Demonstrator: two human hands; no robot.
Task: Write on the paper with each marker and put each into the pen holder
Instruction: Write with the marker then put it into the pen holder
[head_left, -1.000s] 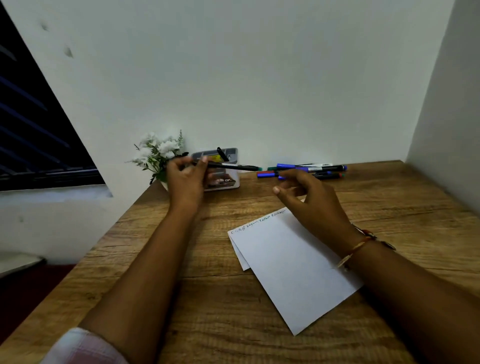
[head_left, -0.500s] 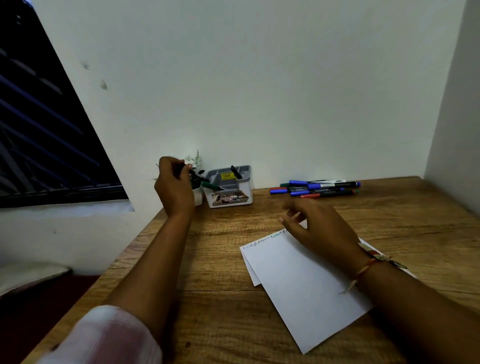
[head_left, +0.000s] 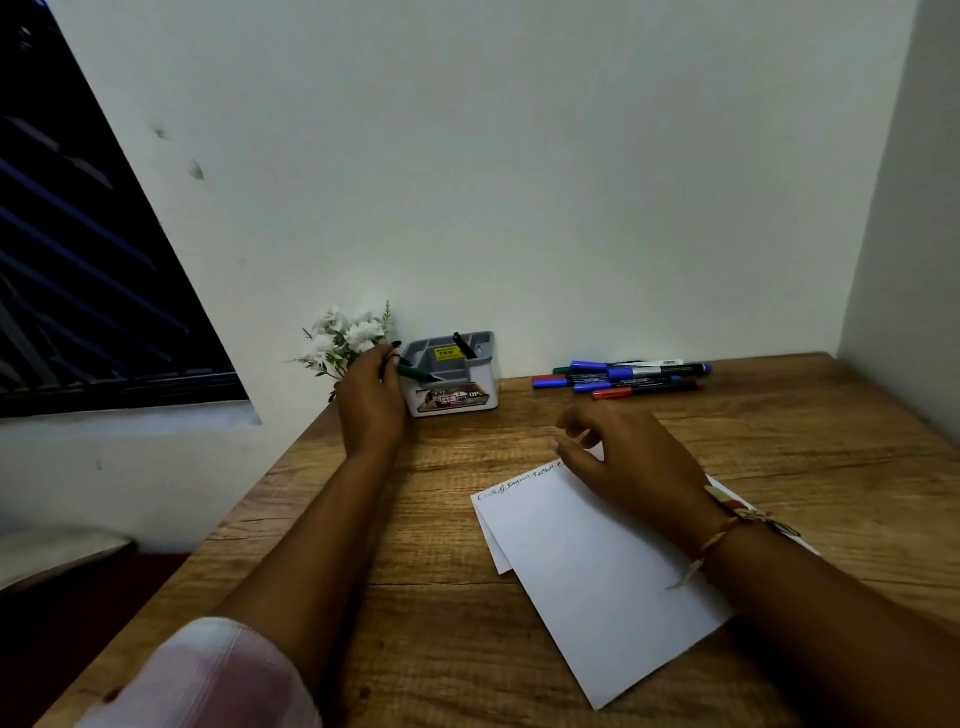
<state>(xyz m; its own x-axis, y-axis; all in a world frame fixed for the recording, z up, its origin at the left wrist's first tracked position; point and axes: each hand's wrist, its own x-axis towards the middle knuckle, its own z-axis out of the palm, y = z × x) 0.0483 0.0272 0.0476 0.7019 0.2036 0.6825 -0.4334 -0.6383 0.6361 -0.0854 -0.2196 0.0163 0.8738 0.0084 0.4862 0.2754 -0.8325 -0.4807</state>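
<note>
the left grip (head_left: 371, 402) is closed on a green marker (head_left: 415, 372), pinching its dark barrel near the back so the green end points right and slightly down over the left side of the pen holder (head_left: 491, 387). which compartment it is aimed at i cannot tell. a black marker (head_left: 464, 345) already stands tilted in a rear slot. the right grip (head_left: 623, 467) holds nothing; its fingers hang loosely curled above the top edge of the paper (head_left: 597, 571), where a line of writing shows.

the marker looks like a light, stiff plastic stick with a smooth round barrel, so a light pinch should carry it, though it may swivel when held so far back. it seems sturdy enough to drop in end first. the holder looks small and light, likely to slide on the worktop (head_left: 415, 597) if knocked.

the loose markers (head_left: 628, 376) lie touching in a pile by the wall, well apart from the holder. they will probably roll, so each is best taken mid-barrel, from the top of the pile.
</note>
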